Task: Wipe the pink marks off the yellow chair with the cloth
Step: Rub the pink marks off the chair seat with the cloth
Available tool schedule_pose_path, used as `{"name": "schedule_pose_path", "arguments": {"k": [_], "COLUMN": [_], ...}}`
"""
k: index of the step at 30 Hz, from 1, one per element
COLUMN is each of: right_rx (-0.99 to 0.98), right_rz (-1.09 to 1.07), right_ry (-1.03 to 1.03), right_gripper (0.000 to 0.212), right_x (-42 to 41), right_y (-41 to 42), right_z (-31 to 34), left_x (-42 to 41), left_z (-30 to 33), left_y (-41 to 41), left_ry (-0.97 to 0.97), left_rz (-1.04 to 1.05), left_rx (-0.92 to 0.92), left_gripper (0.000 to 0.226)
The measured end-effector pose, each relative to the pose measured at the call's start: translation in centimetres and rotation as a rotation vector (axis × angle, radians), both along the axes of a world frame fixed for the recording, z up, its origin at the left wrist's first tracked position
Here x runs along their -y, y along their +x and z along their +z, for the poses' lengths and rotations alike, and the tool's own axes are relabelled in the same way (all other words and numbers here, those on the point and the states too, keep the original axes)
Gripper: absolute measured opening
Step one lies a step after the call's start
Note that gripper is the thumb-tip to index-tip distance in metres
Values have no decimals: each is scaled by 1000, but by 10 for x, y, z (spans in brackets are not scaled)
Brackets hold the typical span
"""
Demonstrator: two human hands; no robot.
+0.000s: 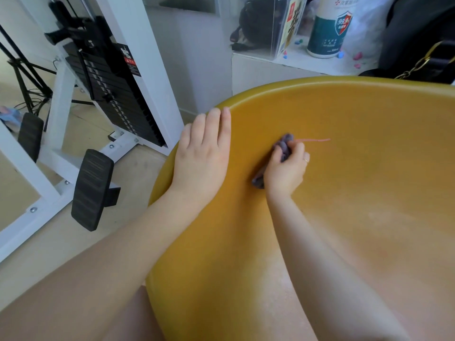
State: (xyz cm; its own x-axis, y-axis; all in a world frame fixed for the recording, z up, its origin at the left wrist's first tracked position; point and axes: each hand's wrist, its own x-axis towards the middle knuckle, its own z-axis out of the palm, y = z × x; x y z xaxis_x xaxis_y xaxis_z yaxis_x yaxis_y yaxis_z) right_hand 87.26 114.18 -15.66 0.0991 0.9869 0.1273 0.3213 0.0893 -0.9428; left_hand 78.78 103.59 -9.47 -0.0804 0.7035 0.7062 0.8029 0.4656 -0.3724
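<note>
Pale wood-look flooring (138, 158) runs under a white metal weight machine (73, 114) whose black plates stack in a slanted column, with two ribbed black rubber foot pedals (92, 190) low on its frame. Behind, a white shelf (270, 65) carries a clear acrylic box (261, 25), a white-and-teal cylindrical bottle (328, 28) and a few small coloured bits too blurred to name. A black bag with a gold chain (423, 60) sits at the shelf's right end.

Filling the right half of the view, the yellow chair (357, 193) is a smooth, moulded plastic shell, bowl-shaped with a rounded, rolled rim and a faint matte sheen. One thin pink mark (314, 140) runs as a slightly wavy line across the inner wall, toward the left rim.

The left hand (204, 148) lies flat on the chair's left rim, fingers straight and together, their tips reaching the rim's upper curve. The right hand (286, 168) has its fingers curled round a crumpled grey-purple cloth (285, 146), soft and bunched, which is pressed against the inner wall at the left end of the pink mark; a tail of cloth sticks out below the palm. A thin ring seems to sit on one finger.
</note>
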Motion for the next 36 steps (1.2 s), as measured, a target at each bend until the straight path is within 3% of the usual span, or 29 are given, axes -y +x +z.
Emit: {"name": "schedule_pose_path", "arguments": {"k": [5, 8, 10, 13, 18, 24, 28, 33, 36], "right_rx": [-124, -38, 88, 233, 133, -56, 102, 183, 132], "right_rz": [107, 152, 135, -8, -137, 39, 94, -195, -258], "right_ry": [366, 497, 479, 291, 74, 411, 570, 422, 347], "right_gripper": [10, 9, 12, 14, 13, 21, 15, 14, 17], "right_x": [12, 1, -20, -48, -45, -7, -25, -89, -98], "right_y": [-37, -33, -13, 37, 38, -33, -18, 48, 63], "right_z": [45, 43, 20, -22, -19, 36, 42, 24, 16], "left_x": [-20, -20, -18, -19, -19, -29, -45, -48, -49], "left_z": [7, 1, -2, -6, -8, 6, 12, 0, -2], "left_y": [-1, -2, -6, -8, -9, -3, 2, 6, 2], "left_ry": [-56, -39, -35, -45, -91, -107, -111, -159, -164], "left_rz": [23, 18, 31, 57, 138, 130, -21, 21, 38], "left_rx": [87, 72, 45, 43, 24, 90, 192, 148, 105], "left_gripper": [45, 44, 45, 47, 63, 61, 62, 66, 73]}}
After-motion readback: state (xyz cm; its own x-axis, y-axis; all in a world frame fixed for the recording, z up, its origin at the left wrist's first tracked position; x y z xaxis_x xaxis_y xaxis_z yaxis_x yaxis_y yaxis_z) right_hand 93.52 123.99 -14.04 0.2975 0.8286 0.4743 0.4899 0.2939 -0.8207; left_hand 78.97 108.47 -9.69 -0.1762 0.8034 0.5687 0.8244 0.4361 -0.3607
